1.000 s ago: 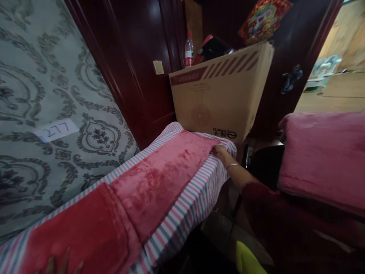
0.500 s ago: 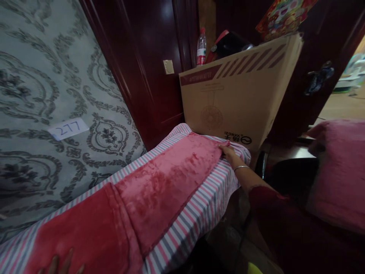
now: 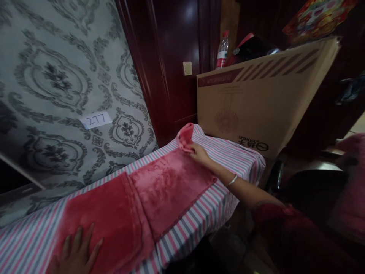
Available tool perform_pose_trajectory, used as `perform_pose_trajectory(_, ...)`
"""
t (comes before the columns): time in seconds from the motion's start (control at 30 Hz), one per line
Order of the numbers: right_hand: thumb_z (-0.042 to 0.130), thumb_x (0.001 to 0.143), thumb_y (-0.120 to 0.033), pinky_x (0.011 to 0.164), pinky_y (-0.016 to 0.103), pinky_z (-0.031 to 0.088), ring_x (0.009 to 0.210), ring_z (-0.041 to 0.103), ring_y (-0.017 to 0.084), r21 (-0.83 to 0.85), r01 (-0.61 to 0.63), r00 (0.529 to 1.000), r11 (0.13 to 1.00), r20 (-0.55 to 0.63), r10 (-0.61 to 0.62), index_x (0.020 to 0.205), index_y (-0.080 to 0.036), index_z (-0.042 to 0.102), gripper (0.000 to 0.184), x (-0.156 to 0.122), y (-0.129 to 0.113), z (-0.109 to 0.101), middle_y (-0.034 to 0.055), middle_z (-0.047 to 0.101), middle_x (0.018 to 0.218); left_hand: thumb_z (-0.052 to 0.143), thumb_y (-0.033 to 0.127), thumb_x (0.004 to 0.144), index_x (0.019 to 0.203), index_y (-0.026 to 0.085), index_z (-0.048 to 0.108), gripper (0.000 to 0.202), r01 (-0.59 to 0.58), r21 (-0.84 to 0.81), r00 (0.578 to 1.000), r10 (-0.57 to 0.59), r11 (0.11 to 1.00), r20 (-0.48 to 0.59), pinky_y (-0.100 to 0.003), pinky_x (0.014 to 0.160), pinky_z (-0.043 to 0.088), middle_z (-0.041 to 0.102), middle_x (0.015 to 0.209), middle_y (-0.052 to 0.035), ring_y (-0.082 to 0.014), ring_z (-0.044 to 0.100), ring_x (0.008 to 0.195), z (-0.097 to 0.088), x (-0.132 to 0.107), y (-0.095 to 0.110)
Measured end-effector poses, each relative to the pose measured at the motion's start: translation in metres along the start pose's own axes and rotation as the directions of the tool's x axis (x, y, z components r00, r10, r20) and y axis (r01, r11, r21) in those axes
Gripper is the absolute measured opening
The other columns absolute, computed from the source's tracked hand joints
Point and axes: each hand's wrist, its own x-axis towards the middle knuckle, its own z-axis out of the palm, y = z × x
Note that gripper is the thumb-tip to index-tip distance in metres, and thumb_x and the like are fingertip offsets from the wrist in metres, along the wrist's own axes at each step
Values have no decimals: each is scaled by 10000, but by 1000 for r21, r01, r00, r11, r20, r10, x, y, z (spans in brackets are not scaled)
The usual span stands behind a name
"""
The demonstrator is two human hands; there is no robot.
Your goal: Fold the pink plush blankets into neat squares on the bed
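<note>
A long red plush cloth (image 3: 171,190), fuzzy and paler pink in its right half, lies along a table covered with a striped cloth (image 3: 185,228). Its left part is folded over in layers. My left hand (image 3: 75,249) rests flat on that folded part, fingers spread. At the far end, my right hand (image 3: 198,154) pinches the end of the plush cloth, which is lifted and bunched above the table. A bracelet shows on the right wrist.
Behind the table's far end stands a large cardboard box (image 3: 256,102), with a plastic bottle (image 3: 222,51) near it. Patterned wallpaper (image 3: 57,83) with a paper label (image 3: 96,120) borders the left side. At the right is a blurred pink plush item (image 3: 349,190).
My right hand has lifted the far end of the plush cloth from the right corner and carried it left, toward the wall. My left hand shows more, still on the folded part. The view has shifted.
</note>
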Motion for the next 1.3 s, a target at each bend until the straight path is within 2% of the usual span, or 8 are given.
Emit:
perform_pose_trajectory(0.1, 538, 705, -66, 871, 322, 483, 906, 610, 217, -175, 315, 913, 933, 324, -247, 1059, -206, 752, 437, -52, -2, 30, 50, 694, 982, 516, 597, 742, 1324, 296, 645, 668, 35, -41, 998, -37, 999, -41, -745, 1067, 315, 495, 1528, -136, -439, 253, 1501, -1, -2, 6)
perform_pose_trajectory(0.23, 521, 729, -46, 788, 320, 503, 904, 631, 242, -264, 393, 848, 881, 475, -235, 1177, -241, 737, 534, -106, 12, 50, 79, 661, 975, 432, 551, 838, 1443, 257, 544, 682, 95, -101, 992, -103, 990, -68, -726, 1080, 314, 486, 1528, -155, -424, 277, 1490, -5, -4, 13)
perform_pose_trajectory(0.43, 519, 795, -85, 796, 334, 498, 892, 602, 231, -263, 386, 856, 884, 459, -237, 1167, -204, 728, 443, -106, 10, 49, 80, 618, 940, 354, 492, 925, 1508, 215, 465, 655, 151, -64, 988, -154, 986, -29, -689, 1114, 285, 408, 1585, -164, -406, 260, 1500, -14, -7, 22)
perform_pose_trajectory(0.63, 508, 797, -78, 789, 321, 471, 842, 560, 202, -108, 393, 888, 913, 304, -346, 1063, -192, 727, 363, -95, -9, 34, 57, 598, 889, 320, 419, 962, 1534, 142, 414, 643, 166, 62, 986, -166, 984, 2, -647, 1118, 302, 331, 1618, -204, -419, 247, 1503, -18, -8, 30)
perform_pose_trajectory(0.8, 536, 735, -46, 831, 337, 455, 903, 551, 216, -242, 390, 835, 889, 500, -230, 1120, -200, 731, 458, -131, 17, 40, 65, 579, 931, 336, 398, 971, 1547, 159, 393, 626, 182, 81, 982, -186, 980, 46, -639, 1134, 291, 314, 1633, -180, -410, 234, 1511, -22, -8, 32)
perform_pose_trajectory(1.07, 492, 826, -37, 838, 336, 449, 914, 535, 207, -175, 398, 880, 901, 350, -321, 1205, -224, 705, 474, -136, 17, 40, 68, 564, 954, 347, 423, 966, 1539, 174, 415, 628, 200, 7, 979, -200, 980, 30, -647, 1146, 273, 296, 1641, -175, -410, 224, 1517, -21, -8, 32)
perform_pose_trajectory(1.2, 523, 774, -30, 849, 355, 437, 930, 529, 223, -264, 402, 860, 877, 437, -262, 1163, -220, 730, 480, -144, 26, 42, 72, 575, 951, 372, 439, 938, 1511, 165, 456, 641, 240, -80, 970, -236, 968, 59, -666, 1142, 272, 300, 1639, -178, -413, 235, 1513, -27, -6, 28)
perform_pose_trajectory(1.3, 530, 750, -33, 873, 365, 426, 962, 524, 232, -341, 392, 855, 855, 478, -201, 1202, -223, 721, 527, -151, 35, 47, 78, 584, 983, 440, 456, 893, 1385, 130, 580, 607, 259, -247, 961, -274, 934, -27, -659, 1143, 287, 394, 1580, -213, -419, 336, 1465, -45, 7, 35)
